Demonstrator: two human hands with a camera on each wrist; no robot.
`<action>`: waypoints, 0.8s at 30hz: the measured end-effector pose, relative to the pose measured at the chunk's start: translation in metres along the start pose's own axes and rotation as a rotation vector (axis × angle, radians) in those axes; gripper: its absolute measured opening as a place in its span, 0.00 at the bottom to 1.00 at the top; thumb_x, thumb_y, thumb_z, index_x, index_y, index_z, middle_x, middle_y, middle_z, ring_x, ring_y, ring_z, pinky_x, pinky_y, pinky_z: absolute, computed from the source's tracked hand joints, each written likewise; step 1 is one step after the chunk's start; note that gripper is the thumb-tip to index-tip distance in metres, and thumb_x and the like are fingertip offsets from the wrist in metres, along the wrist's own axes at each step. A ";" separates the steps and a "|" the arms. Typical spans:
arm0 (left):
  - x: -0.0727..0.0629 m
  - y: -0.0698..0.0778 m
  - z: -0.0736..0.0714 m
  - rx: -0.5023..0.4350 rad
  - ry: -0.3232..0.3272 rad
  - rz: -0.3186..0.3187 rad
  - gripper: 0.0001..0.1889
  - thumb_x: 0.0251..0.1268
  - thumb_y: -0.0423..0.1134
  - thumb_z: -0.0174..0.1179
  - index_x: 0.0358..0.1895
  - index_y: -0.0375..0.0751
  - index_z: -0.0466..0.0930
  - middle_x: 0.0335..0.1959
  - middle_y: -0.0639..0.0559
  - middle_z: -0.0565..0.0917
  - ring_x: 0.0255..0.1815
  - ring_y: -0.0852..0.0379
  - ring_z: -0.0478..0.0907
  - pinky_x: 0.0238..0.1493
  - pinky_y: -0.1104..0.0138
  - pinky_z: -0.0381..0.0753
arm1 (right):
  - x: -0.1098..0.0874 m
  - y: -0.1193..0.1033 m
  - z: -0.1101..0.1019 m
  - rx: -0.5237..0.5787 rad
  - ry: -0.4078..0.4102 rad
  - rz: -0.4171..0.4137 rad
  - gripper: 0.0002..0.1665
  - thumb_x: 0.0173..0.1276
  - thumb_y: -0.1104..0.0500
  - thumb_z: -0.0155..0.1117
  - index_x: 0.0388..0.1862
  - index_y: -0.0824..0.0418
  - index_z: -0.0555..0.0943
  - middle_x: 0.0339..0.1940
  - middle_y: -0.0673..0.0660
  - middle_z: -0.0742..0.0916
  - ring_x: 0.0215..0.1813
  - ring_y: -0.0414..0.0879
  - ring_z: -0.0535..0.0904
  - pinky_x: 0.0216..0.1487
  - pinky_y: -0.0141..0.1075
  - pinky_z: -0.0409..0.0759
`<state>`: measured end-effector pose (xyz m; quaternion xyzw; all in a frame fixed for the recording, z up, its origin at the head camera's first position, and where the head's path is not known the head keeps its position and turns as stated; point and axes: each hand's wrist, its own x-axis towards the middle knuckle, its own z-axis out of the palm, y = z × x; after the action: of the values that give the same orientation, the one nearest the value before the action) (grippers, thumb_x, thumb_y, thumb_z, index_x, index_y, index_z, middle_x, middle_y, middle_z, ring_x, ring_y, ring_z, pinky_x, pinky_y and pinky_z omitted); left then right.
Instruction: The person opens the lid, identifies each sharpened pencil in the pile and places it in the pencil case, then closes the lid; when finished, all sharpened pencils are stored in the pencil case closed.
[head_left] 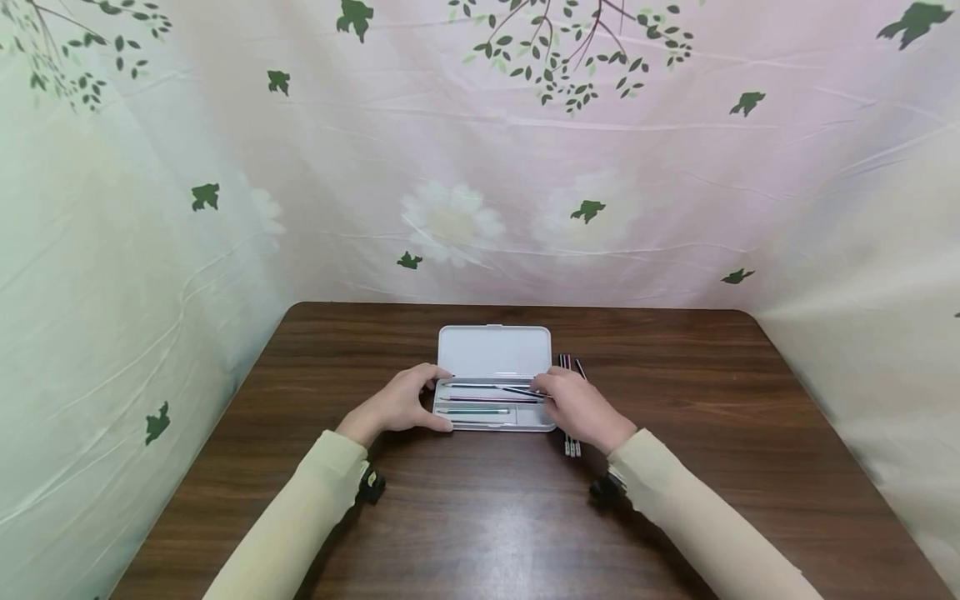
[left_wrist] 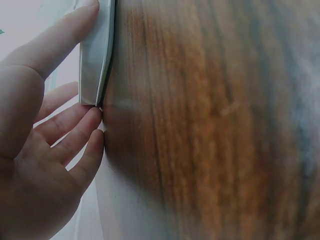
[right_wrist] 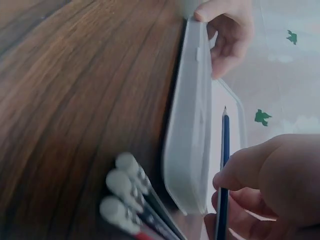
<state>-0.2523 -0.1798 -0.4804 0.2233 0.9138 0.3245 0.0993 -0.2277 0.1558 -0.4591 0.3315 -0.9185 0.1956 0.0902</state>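
A white pencil case (head_left: 495, 353) lies on the table with its lid tipped back. My left hand (head_left: 401, 402) holds the case's left end, thumb at the front corner and forefinger near the hinge. The left wrist view shows its other fingers against the end wall (left_wrist: 95, 70). Over the right part of the tray, my right hand (head_left: 583, 408) pinches a dark blue pencil (right_wrist: 226, 135), its sharpened tip pointing left. Inside lie several pencils, including a green one (head_left: 474, 410) at the front. The far end of the held pencil is hidden by my fingers.
Three pencils with white eraser ends (right_wrist: 120, 182) lie beside the case's right end, partly under my right hand in the head view. The dark wood table (head_left: 480, 517) extends around the case. A patterned cloth (head_left: 495, 167) hangs behind and along both sides.
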 end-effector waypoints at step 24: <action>0.001 -0.002 0.000 -0.007 -0.012 -0.018 0.46 0.47 0.57 0.85 0.70 0.46 0.76 0.59 0.54 0.79 0.58 0.54 0.74 0.63 0.56 0.75 | 0.055 -0.028 0.039 0.094 -0.093 -0.039 0.20 0.70 0.78 0.59 0.50 0.62 0.90 0.48 0.57 0.90 0.53 0.49 0.87 0.56 0.43 0.84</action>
<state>-0.2538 -0.1807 -0.4814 0.2169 0.9140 0.3253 0.1086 -0.2528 0.0883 -0.4695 0.3619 -0.9049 0.2211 0.0355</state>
